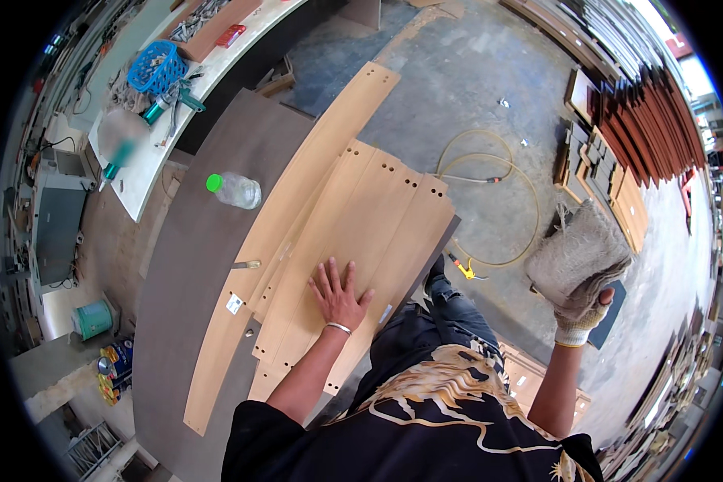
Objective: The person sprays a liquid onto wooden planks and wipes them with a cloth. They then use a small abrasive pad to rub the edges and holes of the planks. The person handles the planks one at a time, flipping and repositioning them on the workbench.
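Note:
My left hand lies flat with fingers spread on a stack of light wood panels, which have dark drilled holes along their ends. A band circles that wrist. Out to the right, my right hand, in a knitted glove, is closed round a folded grey-brown rag held off the table. Beside the stack lies a long wood panel with a small white label. A short metal-ended tool rests across it. The clear plastic bottle with a green cap is on the dark tabletop.
A white bench at the far left carries a blue basket and tools. An air hose loops over the floor to a yellow blow gun. Stacked reddish-brown panels stand at the right. A teal bucket sits at left.

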Demonstrator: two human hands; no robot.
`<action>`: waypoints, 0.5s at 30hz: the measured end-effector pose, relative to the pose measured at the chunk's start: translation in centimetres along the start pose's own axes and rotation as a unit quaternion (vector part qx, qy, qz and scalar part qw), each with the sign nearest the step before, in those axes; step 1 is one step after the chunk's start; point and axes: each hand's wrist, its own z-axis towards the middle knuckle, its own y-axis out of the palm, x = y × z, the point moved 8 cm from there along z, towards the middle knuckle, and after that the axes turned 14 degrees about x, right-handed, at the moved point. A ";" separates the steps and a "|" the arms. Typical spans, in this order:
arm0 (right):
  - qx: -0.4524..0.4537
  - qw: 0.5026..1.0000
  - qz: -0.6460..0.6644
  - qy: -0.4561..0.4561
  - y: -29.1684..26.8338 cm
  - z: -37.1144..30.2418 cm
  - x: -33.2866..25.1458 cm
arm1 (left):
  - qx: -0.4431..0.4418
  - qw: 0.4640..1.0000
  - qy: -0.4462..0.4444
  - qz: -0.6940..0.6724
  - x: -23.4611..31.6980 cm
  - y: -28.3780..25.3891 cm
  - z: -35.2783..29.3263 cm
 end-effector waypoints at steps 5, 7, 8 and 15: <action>0.040 0.974 -0.199 0.102 0.5 -0.3 5.1 | 0.005 0.999 -0.052 -0.017 -1.5 -0.8 0.6; -0.008 0.976 -0.199 0.086 4.3 -1.7 7.9 | 0.013 0.998 -0.049 -0.024 -1.8 -1.0 0.5; 0.003 0.983 -0.164 0.078 4.4 -2.2 8.0 | 0.018 0.998 -0.048 -0.031 -1.8 -1.2 0.6; 0.032 0.987 -0.143 0.064 4.3 -0.6 5.8 | 0.154 0.973 -0.136 -0.104 -10.8 -1.9 4.7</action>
